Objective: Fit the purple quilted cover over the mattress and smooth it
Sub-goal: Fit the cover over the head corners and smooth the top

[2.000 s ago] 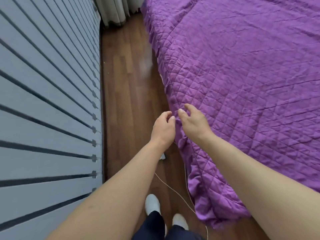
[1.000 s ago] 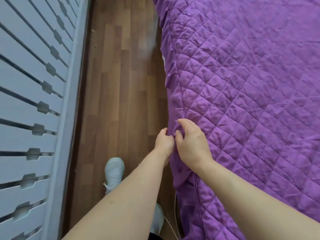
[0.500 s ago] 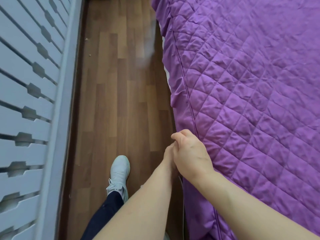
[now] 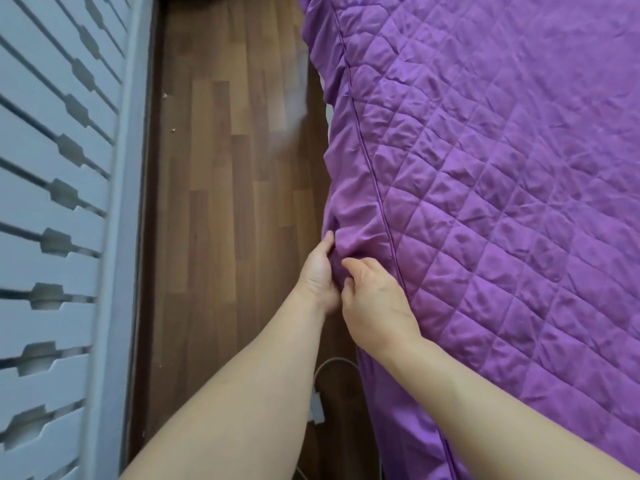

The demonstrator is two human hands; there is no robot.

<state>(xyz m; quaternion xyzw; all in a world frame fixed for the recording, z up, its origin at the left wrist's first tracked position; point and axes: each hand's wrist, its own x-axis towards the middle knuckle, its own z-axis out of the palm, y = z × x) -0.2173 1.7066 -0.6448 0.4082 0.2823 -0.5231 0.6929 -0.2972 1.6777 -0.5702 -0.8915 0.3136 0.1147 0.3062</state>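
Left hand [image 4: 317,271] and right hand [image 4: 375,303] each pinched, it seemed, the hanging side skirt of the purple quilted cover [image 4: 485,202] above the floor [image 4: 225,202]; soft, light cloth, probably best gripped beside the piping [image 4: 381,204].

No readable text, labels or numbers anywhere.

Two hands [image 4: 317,271] [image 4: 377,303], one cover [image 4: 502,209]

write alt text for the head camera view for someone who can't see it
Seen from above, a person's left hand and right hand grip the gathered side of a purple quilted cover, just below its piped top edge. A wooden floor runs alongside, with a pale slatted panel at far left and a white cable lying near the forearms.
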